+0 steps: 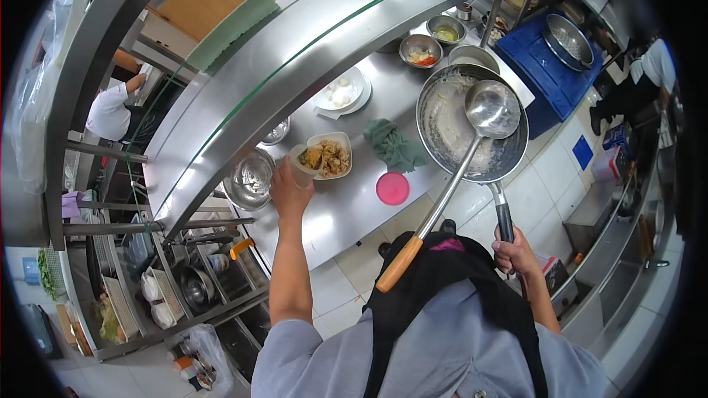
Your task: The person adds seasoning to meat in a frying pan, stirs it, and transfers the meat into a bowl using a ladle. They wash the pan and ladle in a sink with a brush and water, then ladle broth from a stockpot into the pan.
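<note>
My right hand [514, 252] grips the black handle of a large steel pan [450, 114], whose inside is smeared with pale residue. A ladle [493, 109] with a wooden handle rests in the pan, its handle sticking out over the rim. My left hand [292, 190] holds a small clear cup [303, 160] with yellowish food in it, tilted at the edge of a white square bowl [339, 137] of brown chunky food. Left of that hand is a steel bowl [251, 180]. A green cloth [391, 146] and a pink lid [392, 189] lie right of the white bowl.
The steel counter [324, 214] runs under a raised shelf [317, 33]. White plates [341, 93] and steel bowls [421, 51] stand farther back. A blue container [527, 51] is at the right. Two people [110, 110] [653, 70] are at the far left and far right.
</note>
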Demonstrator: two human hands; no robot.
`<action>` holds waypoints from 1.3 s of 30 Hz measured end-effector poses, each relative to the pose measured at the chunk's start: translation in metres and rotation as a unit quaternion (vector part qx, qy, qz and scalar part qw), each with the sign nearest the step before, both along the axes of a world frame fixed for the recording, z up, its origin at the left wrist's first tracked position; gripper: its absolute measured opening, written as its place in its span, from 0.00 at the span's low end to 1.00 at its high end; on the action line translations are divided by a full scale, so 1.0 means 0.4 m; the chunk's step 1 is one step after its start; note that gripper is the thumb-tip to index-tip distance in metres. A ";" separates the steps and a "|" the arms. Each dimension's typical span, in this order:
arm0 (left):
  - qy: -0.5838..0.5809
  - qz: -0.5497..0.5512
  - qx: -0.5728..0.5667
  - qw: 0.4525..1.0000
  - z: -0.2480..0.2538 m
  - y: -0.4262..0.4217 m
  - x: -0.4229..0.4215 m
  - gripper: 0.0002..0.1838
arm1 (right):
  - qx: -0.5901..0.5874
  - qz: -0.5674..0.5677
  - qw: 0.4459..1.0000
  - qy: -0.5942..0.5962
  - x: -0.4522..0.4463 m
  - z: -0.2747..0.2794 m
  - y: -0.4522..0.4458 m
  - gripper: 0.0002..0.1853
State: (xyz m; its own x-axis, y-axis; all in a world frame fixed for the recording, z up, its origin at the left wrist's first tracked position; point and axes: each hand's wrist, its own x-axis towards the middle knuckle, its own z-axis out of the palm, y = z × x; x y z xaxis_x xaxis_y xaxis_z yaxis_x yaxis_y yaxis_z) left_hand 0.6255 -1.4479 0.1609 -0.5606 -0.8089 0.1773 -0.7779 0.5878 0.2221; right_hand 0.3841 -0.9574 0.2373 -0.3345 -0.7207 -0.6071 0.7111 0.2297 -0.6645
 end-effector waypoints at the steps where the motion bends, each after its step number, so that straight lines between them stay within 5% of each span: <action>1: 0.004 0.003 -0.001 1.000 0.001 0.000 -0.002 0.49 | 0.002 0.000 1.000 -0.001 -0.002 0.001 -0.003 0.16; 39: 0.150 -0.024 0.038 0.988 -0.037 0.037 0.007 0.53 | -0.007 0.018 1.000 0.002 0.006 -0.010 0.001 0.16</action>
State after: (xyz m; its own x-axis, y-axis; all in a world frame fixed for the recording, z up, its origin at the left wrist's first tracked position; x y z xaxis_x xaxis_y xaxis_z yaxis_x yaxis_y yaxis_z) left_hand 0.6282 -1.4332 0.1463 -0.5303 -0.7999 0.2810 -0.6424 0.5954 0.4825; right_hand 0.3865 -0.9570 0.2331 -0.3105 -0.7408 -0.5957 0.7006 0.2452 -0.6701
